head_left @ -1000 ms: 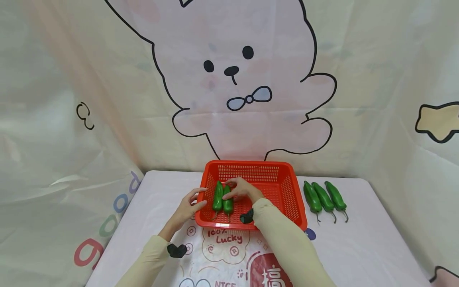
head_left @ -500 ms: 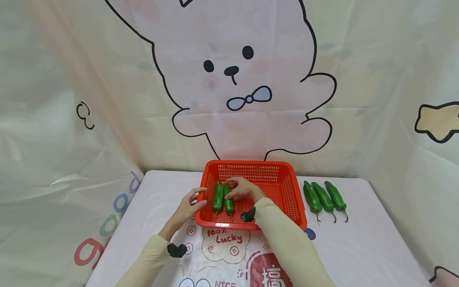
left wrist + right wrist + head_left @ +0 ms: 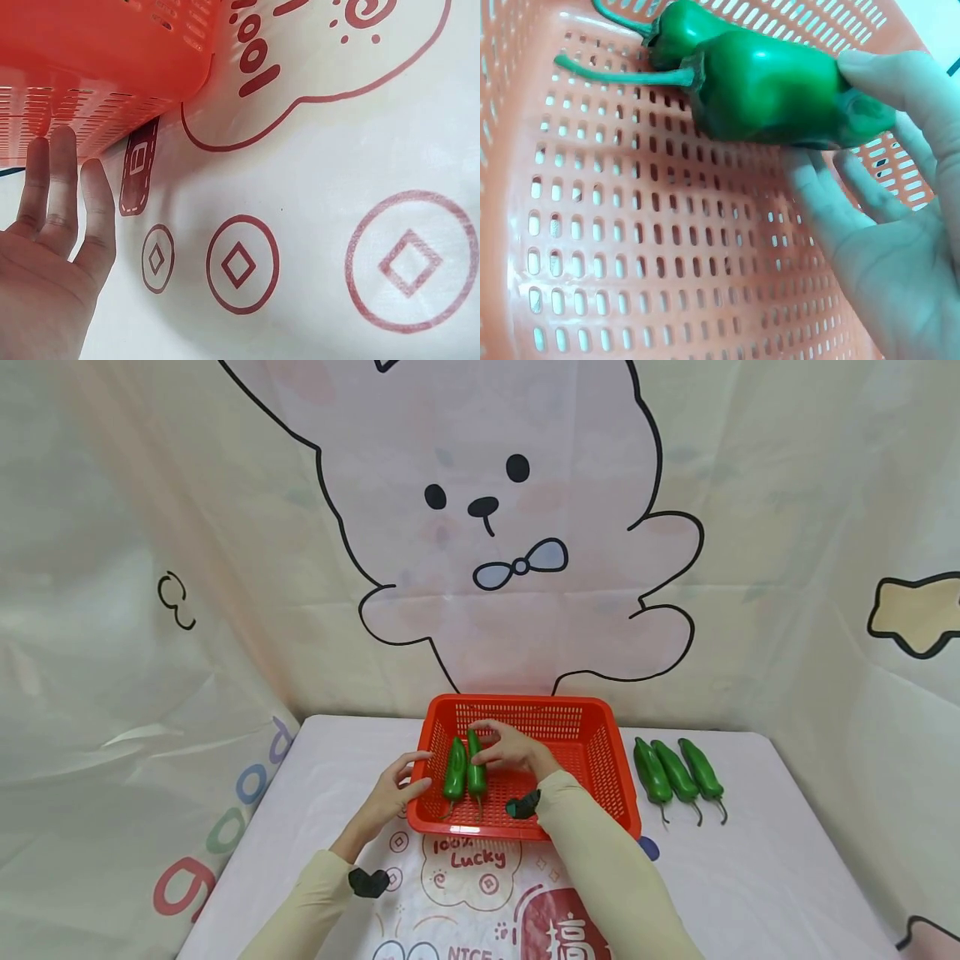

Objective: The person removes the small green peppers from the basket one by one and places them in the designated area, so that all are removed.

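A red plastic basket [image 3: 525, 831] with slotted walls stands at the back middle of the table. Inside its left part lies one green chili pepper [image 3: 454, 772]. Beside that one, my right hand [image 3: 517, 752] grips a second green pepper [image 3: 772, 86] near its tip, thumb on one side and fingers underneath, stem pointing toward me. My left hand [image 3: 390, 793] rests at the basket's left wall; in the left wrist view its straight fingers [image 3: 64, 172] touch the slotted side from outside.
Right of the basket, several more peppers, three in a row [image 3: 678, 772], lie on the white printed tablecloth [image 3: 750, 877]. A cartoon-printed curtain [image 3: 525, 627] hangs right behind the table, and another sheet closes off the left side.
My right hand has lifted the gripped pepper slightly and shifted it away from me, its tip now higher than before. The left hand and the other peppers stay put.
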Demonstrator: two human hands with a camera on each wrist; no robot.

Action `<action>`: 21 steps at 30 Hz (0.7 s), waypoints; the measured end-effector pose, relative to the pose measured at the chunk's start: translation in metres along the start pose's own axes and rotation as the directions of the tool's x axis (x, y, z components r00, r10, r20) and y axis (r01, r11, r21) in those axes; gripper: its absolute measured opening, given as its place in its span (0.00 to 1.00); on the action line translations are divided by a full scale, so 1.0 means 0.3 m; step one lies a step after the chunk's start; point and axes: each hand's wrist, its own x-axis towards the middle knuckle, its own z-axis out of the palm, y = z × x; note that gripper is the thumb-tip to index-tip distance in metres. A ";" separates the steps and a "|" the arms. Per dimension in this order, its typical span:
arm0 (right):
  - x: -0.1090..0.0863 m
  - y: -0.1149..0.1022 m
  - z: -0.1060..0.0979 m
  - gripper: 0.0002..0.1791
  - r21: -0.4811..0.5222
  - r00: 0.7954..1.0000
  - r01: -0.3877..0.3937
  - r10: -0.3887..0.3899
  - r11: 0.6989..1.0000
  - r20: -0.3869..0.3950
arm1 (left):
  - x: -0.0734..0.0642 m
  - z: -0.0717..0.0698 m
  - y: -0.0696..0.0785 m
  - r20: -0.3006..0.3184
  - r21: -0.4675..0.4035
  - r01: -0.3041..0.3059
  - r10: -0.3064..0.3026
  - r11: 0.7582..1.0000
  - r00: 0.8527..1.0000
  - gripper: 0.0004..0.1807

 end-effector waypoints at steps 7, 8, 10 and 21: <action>0.005 -0.024 -0.008 0.41 0.124 0.999 0.031 -0.033 0.992 0.010 | -0.001 0.000 0.003 -0.005 -0.004 0.010 -0.010 1.000 1.000 0.27; 0.003 -0.027 -0.009 0.41 0.137 0.999 0.034 -0.036 0.990 0.008 | -0.001 0.000 0.003 -0.007 -0.003 0.013 -0.013 1.000 1.000 0.27; -0.001 -0.034 -0.010 0.41 0.151 0.999 0.042 -0.043 0.988 0.007 | -0.001 0.001 0.002 -0.011 -0.001 0.012 -0.012 1.000 1.000 0.27; -0.027 -0.083 -0.034 0.42 0.197 0.998 0.054 -0.060 0.979 0.023 | -0.003 0.001 0.006 -0.012 0.001 0.007 -0.007 1.000 1.000 0.27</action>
